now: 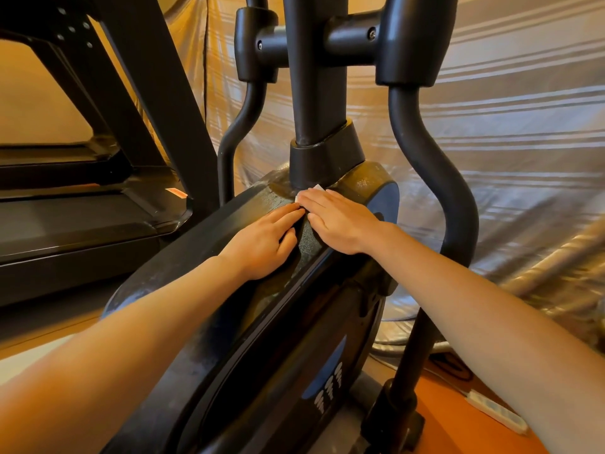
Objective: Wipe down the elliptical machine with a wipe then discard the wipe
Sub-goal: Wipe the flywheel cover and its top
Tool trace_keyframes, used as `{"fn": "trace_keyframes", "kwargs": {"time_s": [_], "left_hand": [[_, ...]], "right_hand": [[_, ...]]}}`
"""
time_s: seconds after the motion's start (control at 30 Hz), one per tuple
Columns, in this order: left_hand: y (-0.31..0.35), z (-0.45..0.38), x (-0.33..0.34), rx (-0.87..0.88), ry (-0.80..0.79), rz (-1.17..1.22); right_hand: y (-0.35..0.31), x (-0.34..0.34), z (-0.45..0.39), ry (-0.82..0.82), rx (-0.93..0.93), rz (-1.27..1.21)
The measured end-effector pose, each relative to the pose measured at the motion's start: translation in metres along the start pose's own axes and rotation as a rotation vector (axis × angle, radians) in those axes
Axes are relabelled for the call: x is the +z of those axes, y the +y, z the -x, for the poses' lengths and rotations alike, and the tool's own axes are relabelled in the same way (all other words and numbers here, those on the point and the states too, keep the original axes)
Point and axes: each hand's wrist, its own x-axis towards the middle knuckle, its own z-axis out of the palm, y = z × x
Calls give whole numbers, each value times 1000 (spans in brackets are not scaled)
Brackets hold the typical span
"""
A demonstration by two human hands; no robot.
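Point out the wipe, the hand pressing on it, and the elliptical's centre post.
wipe [318, 188]: head view, on the white corner showing past the fingertips.
right hand [340, 221]: head view, on the back of the hand, flat on the wipe.
centre post [319, 93]: head view, on the upright's front face.

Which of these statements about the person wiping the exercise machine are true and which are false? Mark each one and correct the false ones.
1. The right hand lies flat on a white wipe. True.
2. The wipe is at the top of the flywheel housing, near the base of the centre post. True.
3. The left hand grips a swing arm. False: it rests on the housing beside the right hand.
4. The wipe has been discarded. False: it is under the right hand's fingers.
5. A treadmill stands to the left. True.
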Motion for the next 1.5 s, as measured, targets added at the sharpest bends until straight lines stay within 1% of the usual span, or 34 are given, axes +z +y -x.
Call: {"fn": "trace_keyframes", "kwargs": {"time_s": [0.1,0.23,0.4,0.47,0.63,0.73,0.83,0.9,1.0,1.1,1.13,1.23,1.3,1.37,1.43,1.5], "left_hand": [[2,3,-1,-24,5,4],[3,6,-2,-35,15,-2],[1,7,-2,-25,23,-13],[0,6,-2,-19,19,-12],[-3,3,-3,-3,-22,-45],[-4,1,-4,7,-57,-58],[-4,1,-4,20,-79,-63],[-5,0,-3,27,-78,-58],[-5,-2,-3,35,-83,-57],[-6,-2,-2,33,-85,-45],[-6,-2,-2,34,-82,-42],[-5,-1,-2,35,-84,-33],[-5,0,-3,31,-89,-26],[-4,0,-3,31,-88,-20],[-3,1,-3,32,-87,-18],[-4,1,-2,32,-78,-17]], "right_hand": [[-2,-4,-13,-27,-21,13],[6,-1,-13,-15,-43,-10],[21,7,8,54,-59,-77],[26,9,22,107,-44,-50],[32,10,38,158,151,-31],[38,3,24,181,234,-55],[41,1,8,165,391,-59],[31,5,3,170,460,-27],[12,15,7,153,440,-44],[15,15,10,177,407,-70],[21,11,6,187,436,-70],[38,-6,-7,165,605,-76],[41,-15,-15,180,660,-59],[39,-17,-17,177,686,-43],[31,-13,-12,140,689,-48],[20,-3,-6,86,643,-37]]}}
